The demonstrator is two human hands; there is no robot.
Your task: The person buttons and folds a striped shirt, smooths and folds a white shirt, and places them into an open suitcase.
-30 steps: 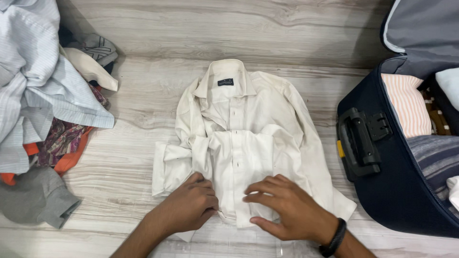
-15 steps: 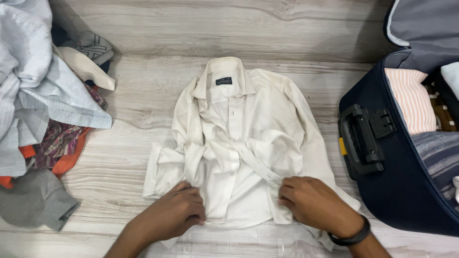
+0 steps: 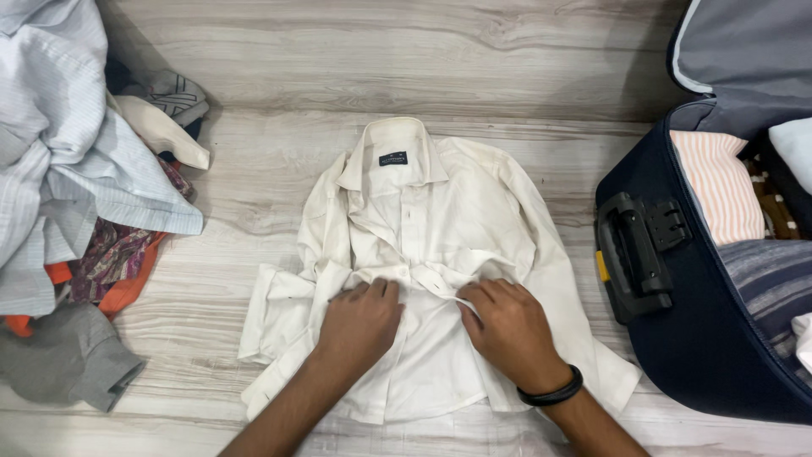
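Observation:
A white button-up shirt (image 3: 448, 203) lies face up on the wood-grain floor, collar away from me, its sleeves bunched across the middle. My left hand (image 3: 359, 326) rests on the shirt's left front panel, fingers curled into the fabric near the bunched sleeve. Beside it, my right hand (image 3: 507, 330), with a black wristband (image 3: 551, 393), grips the front placket and a fold of cloth at the shirt's middle. Both hands are close together, just below the crumpled band of fabric.
A heap of clothes (image 3: 76, 186) with a pale blue striped shirt, patterned, orange and grey pieces lies at the left. An open navy suitcase (image 3: 702, 338) with a black handle (image 3: 634, 258) stands at the right, holding folded striped garments.
Both hands moved up from the shirt's lower hem to its middle and came closer together. The lower front panels now lie flatter and the folded-up part has been undone.

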